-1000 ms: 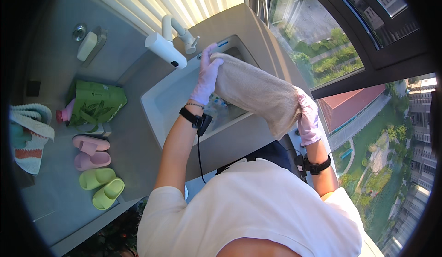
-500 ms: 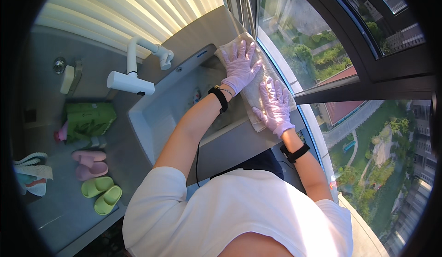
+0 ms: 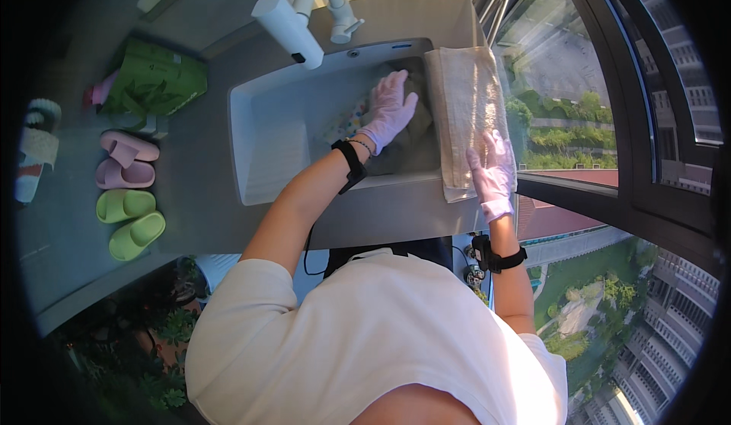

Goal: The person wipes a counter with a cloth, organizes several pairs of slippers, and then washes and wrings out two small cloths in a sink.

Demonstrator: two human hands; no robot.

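My left hand (image 3: pixel 389 110), in a thin pale-pink glove, hovers over or just inside the white sink (image 3: pixel 255 113), its fingers stretched out and thumb apart. It is nearest a dark grey-green cloth (image 3: pixel 417 139) in the basin; whether it touches the cloth I cannot tell. Left of that hand lies a light cloth with coloured spots (image 3: pixel 343 126), partly hidden by it. A folded beige towel (image 3: pixel 462 94) rests on the counter along the sink's right side. My right hand (image 3: pixel 493 170), gloved alike, lies open on the towel's near right edge.
A white faucet (image 3: pixel 293 33) reaches over the sink's far left. On the grey counter (image 3: pixel 198 166) at left are a green bag (image 3: pixel 156 78), pink slippers (image 3: pixel 126 162) and green slippers (image 3: pixel 133 219). Window glass and a dark frame (image 3: pixel 632 105) stand close on the right.
My left hand has left the towel and moved over the sink. My right hand has stayed at the towel, now at its edge. The view has turned and shifted.
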